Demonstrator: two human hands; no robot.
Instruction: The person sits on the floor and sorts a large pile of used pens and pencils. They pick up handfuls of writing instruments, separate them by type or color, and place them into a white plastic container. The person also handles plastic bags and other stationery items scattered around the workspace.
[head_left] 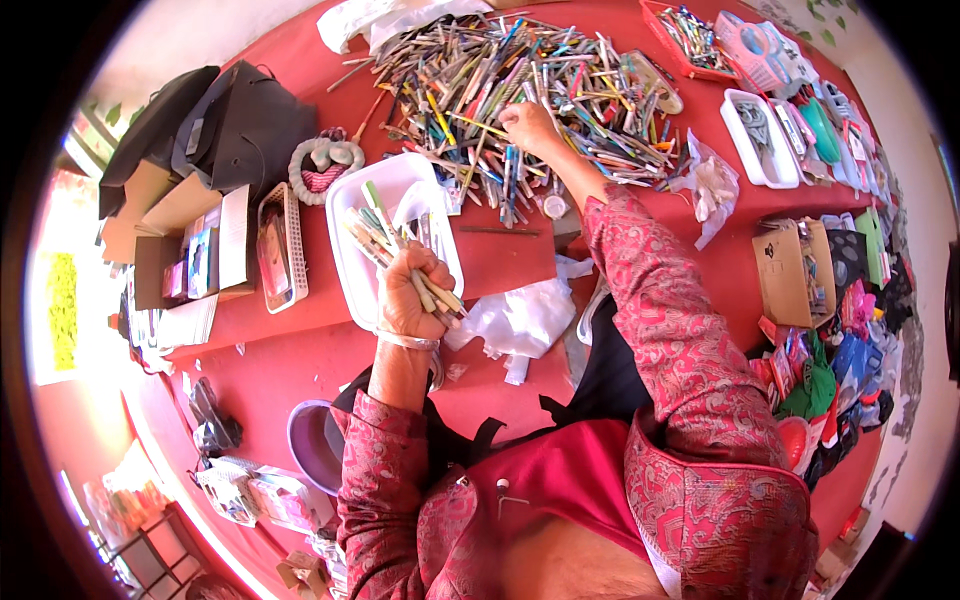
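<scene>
A big heap of pens [520, 95] lies on the table [300, 340], far side, with the right hand [528, 128] on it. Nearer, a tray [372, 240] sits left of that hand; the left hand [410, 290] grips a bundle of pens [385, 235] over it. A basket [283, 245] lies left of the tray, a cardboard box [795, 270] at the right

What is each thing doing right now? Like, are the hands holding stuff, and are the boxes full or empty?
left hand: closed around a bunch of pens
bunch of pens: gripped, fanned out above the white tray
right hand: reaching into the pen pile, fingers curled
pen pile: loose, spread over the red table
white tray: open, a few pens inside
cardboard box: open, filled
black bag: lying flat
</scene>
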